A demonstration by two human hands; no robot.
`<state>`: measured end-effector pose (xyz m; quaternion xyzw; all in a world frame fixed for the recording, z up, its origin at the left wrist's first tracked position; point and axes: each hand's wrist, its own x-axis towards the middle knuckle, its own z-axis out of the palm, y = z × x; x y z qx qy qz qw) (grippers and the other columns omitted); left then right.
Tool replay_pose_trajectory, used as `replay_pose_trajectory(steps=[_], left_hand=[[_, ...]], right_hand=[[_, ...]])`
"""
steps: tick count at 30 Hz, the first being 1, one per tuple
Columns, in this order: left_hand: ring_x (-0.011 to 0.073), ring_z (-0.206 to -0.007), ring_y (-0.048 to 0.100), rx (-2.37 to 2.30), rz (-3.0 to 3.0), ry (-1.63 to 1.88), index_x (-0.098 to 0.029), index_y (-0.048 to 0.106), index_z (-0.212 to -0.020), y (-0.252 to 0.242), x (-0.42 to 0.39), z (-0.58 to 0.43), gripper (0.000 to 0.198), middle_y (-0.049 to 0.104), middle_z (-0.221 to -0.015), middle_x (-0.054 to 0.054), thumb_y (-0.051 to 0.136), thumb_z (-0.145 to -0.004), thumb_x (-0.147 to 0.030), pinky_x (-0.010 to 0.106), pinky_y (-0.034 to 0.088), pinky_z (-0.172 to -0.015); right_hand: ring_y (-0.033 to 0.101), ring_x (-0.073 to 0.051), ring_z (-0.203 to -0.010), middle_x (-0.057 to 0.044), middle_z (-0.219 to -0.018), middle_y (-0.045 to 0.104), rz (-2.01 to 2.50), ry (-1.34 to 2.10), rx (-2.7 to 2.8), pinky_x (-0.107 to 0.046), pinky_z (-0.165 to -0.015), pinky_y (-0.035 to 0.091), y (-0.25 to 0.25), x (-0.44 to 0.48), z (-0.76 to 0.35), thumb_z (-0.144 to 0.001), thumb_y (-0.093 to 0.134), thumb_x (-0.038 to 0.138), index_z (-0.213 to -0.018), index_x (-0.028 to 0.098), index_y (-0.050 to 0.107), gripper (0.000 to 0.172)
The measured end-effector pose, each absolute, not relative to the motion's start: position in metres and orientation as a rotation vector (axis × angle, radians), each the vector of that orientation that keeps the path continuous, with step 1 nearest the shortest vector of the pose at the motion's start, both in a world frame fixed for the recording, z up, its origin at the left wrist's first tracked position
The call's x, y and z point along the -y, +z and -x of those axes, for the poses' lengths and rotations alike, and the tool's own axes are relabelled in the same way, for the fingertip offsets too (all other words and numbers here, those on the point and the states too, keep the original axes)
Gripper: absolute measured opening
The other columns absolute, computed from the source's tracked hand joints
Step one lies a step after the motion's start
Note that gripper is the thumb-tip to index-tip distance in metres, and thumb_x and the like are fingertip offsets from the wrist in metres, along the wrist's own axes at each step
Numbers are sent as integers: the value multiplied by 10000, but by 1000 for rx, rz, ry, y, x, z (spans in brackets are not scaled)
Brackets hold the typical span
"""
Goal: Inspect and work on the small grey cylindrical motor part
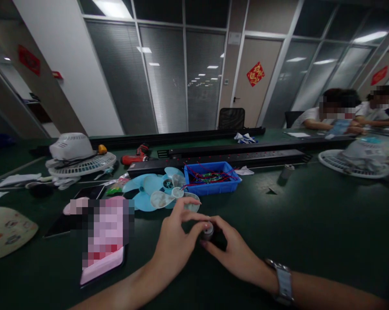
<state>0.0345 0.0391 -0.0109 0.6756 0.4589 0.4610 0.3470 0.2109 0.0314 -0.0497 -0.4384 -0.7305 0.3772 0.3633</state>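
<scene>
Low over the green table, a small grey metal cylinder [209, 233] stands roughly upright between my two hands. My left hand [175, 233] touches its top with the thumb, while the index finger is lifted away. With thumb and fingers, my right hand [232, 250] pinches its side; a watch [283, 280] is on that wrist. Fingers cover much of the cylinder. Just beyond my left hand lie blue and clear fan blades [145, 189], touching or close to a blue bin [210, 188] of red and green wires.
At left are a phone-like slab [105, 241], a patterned rounded object [8, 232], a white fan housing [71, 150] and a red power drill [134, 157]. Long black rails [246, 157] cross behind the bin. Another metal cylinder [287, 171] stands at right. Two people sit far right.
</scene>
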Motion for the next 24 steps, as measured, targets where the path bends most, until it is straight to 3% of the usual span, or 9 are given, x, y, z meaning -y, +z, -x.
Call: replay_pose_trajectory(steps=[9, 18, 24], left_hand=[[188, -930, 734, -1176, -1762, 1125, -273, 487, -1069, -17, -36, -38, 324, 780, -870, -58, 652, -830, -130, 274, 562, -730], [170, -928, 725, -1147, -1827, 1180, -276, 469, -1105, -20, -38, -39, 345, 772, -910, -57, 655, -847, -141, 317, 529, -869], [167, -959, 706, -1116, -1877, 1156, -254, 535, -1027, -23, -44, -36, 234, 750, -972, -29, 654, -854, -151, 322, 504, -893]], right_hand=[[591, -202, -1050, -13, -1125, 624, 1115, 935, 1917, -371, -928, 474, -50, -32, -211, -864, 663, 178, -1138, 256, 555, 305], [591, -202, -1044, -14, -1113, 622, 1116, 943, 1910, -370, -925, 479, -52, -31, -211, -866, 665, 183, -1134, 254, 555, 299], [588, -206, -1060, -18, -1133, 618, 1153, 967, 1917, -388, -946, 474, -51, -32, -212, -863, 664, 191, -1140, 251, 547, 307]])
